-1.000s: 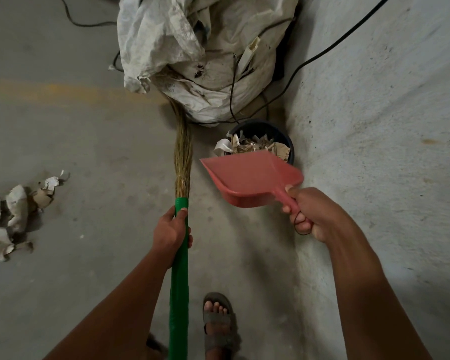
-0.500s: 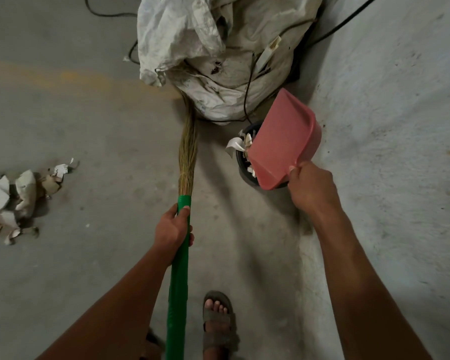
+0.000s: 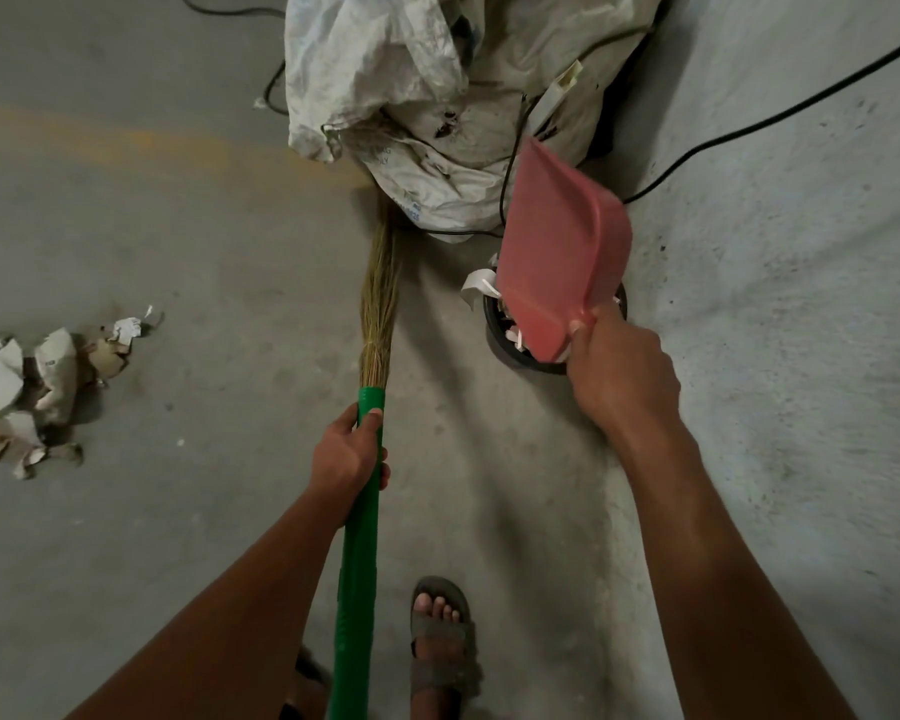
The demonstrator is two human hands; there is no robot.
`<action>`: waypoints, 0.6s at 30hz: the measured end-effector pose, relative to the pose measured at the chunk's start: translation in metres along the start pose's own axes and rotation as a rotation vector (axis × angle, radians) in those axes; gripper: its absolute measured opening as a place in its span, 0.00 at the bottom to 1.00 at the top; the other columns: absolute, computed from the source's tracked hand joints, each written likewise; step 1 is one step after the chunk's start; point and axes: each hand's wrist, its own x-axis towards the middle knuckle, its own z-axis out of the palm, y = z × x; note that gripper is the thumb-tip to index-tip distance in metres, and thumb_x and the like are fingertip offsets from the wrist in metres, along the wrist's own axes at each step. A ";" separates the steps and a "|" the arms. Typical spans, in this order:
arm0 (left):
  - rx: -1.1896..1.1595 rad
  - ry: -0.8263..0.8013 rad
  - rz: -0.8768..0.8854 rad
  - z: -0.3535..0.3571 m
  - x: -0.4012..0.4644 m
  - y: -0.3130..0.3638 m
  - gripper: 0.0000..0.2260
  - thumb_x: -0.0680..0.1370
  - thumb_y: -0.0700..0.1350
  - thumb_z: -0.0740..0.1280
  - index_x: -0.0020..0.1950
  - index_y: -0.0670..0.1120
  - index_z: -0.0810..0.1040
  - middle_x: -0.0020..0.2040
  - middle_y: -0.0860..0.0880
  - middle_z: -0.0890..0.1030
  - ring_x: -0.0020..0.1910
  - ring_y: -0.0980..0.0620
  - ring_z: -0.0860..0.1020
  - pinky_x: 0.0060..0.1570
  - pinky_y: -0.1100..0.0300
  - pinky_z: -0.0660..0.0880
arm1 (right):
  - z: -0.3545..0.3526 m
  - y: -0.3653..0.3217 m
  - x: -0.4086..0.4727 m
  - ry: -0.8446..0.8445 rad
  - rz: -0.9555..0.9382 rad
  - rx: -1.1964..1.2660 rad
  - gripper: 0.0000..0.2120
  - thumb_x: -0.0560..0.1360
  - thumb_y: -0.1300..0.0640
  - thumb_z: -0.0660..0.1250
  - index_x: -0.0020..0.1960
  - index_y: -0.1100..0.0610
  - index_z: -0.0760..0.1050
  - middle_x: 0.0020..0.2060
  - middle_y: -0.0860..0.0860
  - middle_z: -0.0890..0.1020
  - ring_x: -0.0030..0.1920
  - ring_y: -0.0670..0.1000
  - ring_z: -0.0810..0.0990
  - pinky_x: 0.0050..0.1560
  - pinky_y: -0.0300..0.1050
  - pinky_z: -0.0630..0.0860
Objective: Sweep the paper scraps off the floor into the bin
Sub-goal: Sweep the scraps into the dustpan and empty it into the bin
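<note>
Dustpan tipped over bin.
My right hand [image 3: 622, 374] grips the dustpan [image 3: 557, 252] above the bin [image 3: 505, 350]; my left hand [image 3: 346, 454] clasps the broom [image 3: 359, 537]; scraps [image 3: 37, 376] far left.

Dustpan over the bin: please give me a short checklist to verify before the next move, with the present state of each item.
1. Dustpan tipped over bin: ok.
2. Dustpan fully emptied: cannot tell, its inside faces away.
3. Right hand grips dustpan handle: ok.
4. Left hand grips broom: ok.
5. Floor free of scraps: not ok, paper pile remains at left.
6. Cable away from the pile: ok.
</note>
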 end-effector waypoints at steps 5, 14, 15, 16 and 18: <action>-0.016 -0.001 -0.012 0.004 0.004 0.001 0.23 0.87 0.52 0.62 0.83 0.49 0.67 0.46 0.39 0.80 0.33 0.48 0.79 0.30 0.57 0.79 | 0.026 -0.006 0.029 -0.022 -0.019 -0.033 0.15 0.86 0.49 0.56 0.66 0.57 0.69 0.60 0.60 0.78 0.56 0.64 0.79 0.52 0.59 0.77; -0.012 -0.003 -0.028 0.003 0.011 -0.009 0.23 0.87 0.53 0.62 0.82 0.49 0.67 0.45 0.40 0.80 0.34 0.47 0.79 0.33 0.54 0.80 | 0.076 0.020 0.045 -0.108 -0.028 -0.195 0.11 0.86 0.51 0.57 0.64 0.56 0.69 0.56 0.59 0.79 0.54 0.63 0.81 0.45 0.55 0.72; -0.012 -0.002 -0.031 0.002 0.011 -0.011 0.23 0.87 0.53 0.62 0.82 0.49 0.68 0.45 0.40 0.80 0.34 0.47 0.79 0.32 0.54 0.80 | 0.077 0.024 0.047 -0.117 -0.019 -0.222 0.11 0.86 0.52 0.57 0.64 0.56 0.70 0.57 0.59 0.79 0.55 0.63 0.81 0.46 0.54 0.72; -0.011 0.000 -0.034 0.001 0.011 -0.012 0.23 0.87 0.53 0.62 0.82 0.49 0.68 0.45 0.40 0.81 0.34 0.47 0.79 0.32 0.55 0.80 | 0.078 0.028 0.048 -0.125 -0.009 -0.250 0.11 0.86 0.53 0.58 0.65 0.57 0.70 0.57 0.60 0.79 0.55 0.63 0.81 0.46 0.54 0.71; -0.001 0.004 -0.033 -0.002 0.011 -0.012 0.24 0.87 0.53 0.62 0.83 0.49 0.67 0.46 0.40 0.81 0.34 0.47 0.79 0.31 0.55 0.79 | 0.078 0.032 0.051 -0.138 0.003 -0.273 0.11 0.86 0.53 0.58 0.65 0.57 0.70 0.58 0.60 0.79 0.56 0.63 0.81 0.47 0.54 0.72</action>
